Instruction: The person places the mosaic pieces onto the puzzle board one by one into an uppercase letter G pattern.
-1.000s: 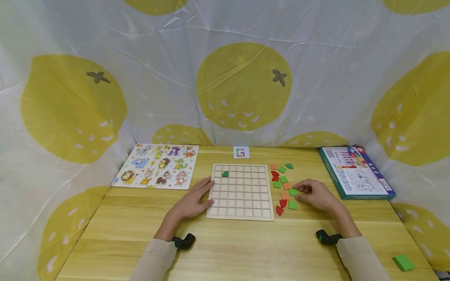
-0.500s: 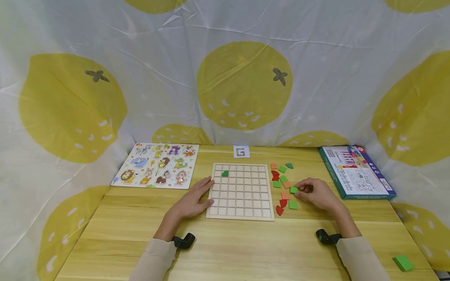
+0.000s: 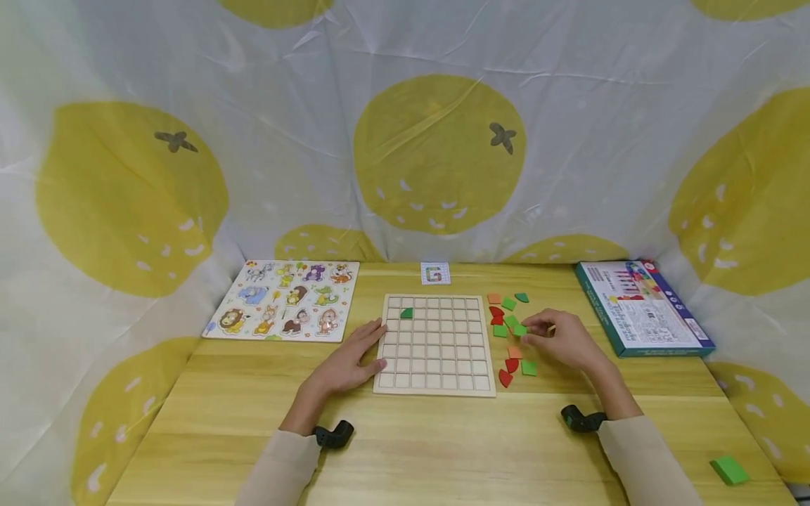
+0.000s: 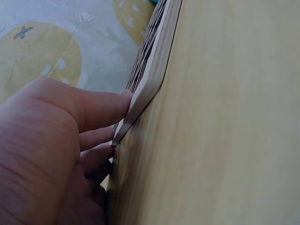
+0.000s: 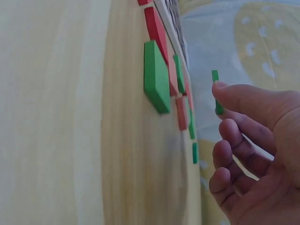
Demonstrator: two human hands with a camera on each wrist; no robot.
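Note:
A wooden grid board (image 3: pixel 438 349) lies flat on the table, with a dark green quarter-round tile (image 3: pixel 407 313) in one of its upper left cells. My left hand (image 3: pixel 344 362) rests along the board's left edge; the left wrist view has its thumb (image 4: pixel 105 110) touching the rim. Between thumb and forefinger my right hand (image 3: pixel 562 340) pinches a light green square tile (image 3: pixel 519 330). The right wrist view shows that tile (image 5: pixel 215 76) raised off the table. Just right of the board lie loose tiles: red quarter-rounds (image 3: pixel 505 378), orange squares (image 3: pixel 515 353) and green squares (image 3: pixel 528 367).
Behind the board is a small pattern card (image 3: pixel 434 273). An animal puzzle board (image 3: pixel 278 301) lies at the left. A flat box (image 3: pixel 645 309) sits at the right, and a green block (image 3: pixel 730 470) near the right front. A lemon-print curtain (image 3: pixel 436 42) encloses the table.
My right hand has picked up the light green square tile from the table and moved it slightly back and left. My left hand stays at the board's edge.

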